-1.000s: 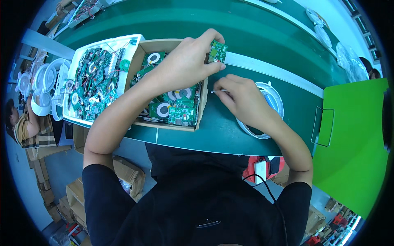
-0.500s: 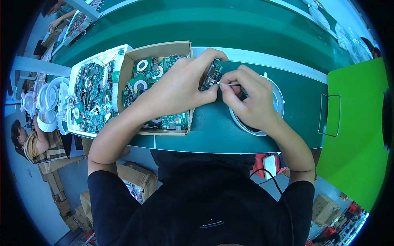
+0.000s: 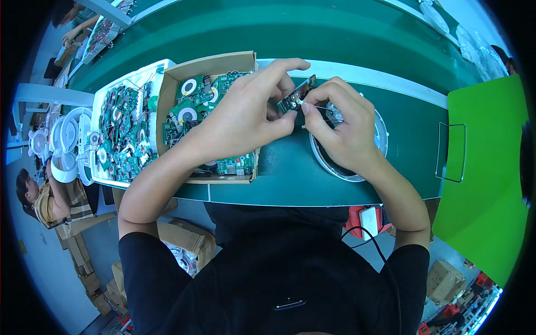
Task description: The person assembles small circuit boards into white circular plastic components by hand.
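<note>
My left hand (image 3: 254,109) grips a small green circuit board (image 3: 291,101) by its edge, tilted up above the bench. Against the board's near face, my right hand (image 3: 346,123) pinches a small white plug (image 3: 301,103) with thin wires trailing from it. Whether the plug sits in a socket cannot be made out. Below my right hand lies a round white housing (image 3: 381,134), partly covered by the hand, with dark wires inside it.
Left of my hands stand a cardboard box (image 3: 255,62) of circuit boards and a white foam tray (image 3: 166,70) heaped with more. White round parts (image 3: 68,134) sit further left, beside a seated person (image 3: 53,195). A bright green panel (image 3: 480,173) with a wire handle borders the right.
The circuit board has turned, so more of its face shows. My right hand has shifted slightly right, still pinching the plug at the board.
</note>
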Tool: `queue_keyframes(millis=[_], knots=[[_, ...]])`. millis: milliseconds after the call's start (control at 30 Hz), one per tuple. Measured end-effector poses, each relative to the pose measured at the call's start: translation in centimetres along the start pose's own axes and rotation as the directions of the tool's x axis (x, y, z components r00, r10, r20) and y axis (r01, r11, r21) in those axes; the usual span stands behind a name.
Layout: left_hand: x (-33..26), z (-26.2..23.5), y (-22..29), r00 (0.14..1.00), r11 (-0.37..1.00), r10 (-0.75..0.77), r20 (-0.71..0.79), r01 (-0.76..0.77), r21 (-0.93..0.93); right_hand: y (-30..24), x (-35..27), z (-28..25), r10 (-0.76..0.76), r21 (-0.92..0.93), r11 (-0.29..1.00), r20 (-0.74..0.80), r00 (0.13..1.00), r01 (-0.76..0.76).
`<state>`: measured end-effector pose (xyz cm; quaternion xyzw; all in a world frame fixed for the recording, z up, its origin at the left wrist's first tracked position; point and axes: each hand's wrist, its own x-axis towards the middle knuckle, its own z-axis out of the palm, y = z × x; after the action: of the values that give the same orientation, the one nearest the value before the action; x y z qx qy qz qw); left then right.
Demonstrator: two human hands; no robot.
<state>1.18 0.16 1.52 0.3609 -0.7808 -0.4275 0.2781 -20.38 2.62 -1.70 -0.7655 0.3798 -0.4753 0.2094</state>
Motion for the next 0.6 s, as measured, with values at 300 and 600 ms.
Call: queue_keyframes(millis=[300, 600], knots=[[-0.15, 0.21, 0.03, 0.998, 0.998, 0.041, -0.055, -0.039, 0.046, 0.33, -0.47, 0.03, 0.089, 0.047, 0.995, -0.007, 0.996, -0.088], [-0.37, 0.39, -0.17, 0.996, 0.990, 0.080, -0.048, -0.073, 0.123, -0.07, -0.65, 0.70, 0.133, 0.055, 0.990, -0.022, 0.991, -0.132]])
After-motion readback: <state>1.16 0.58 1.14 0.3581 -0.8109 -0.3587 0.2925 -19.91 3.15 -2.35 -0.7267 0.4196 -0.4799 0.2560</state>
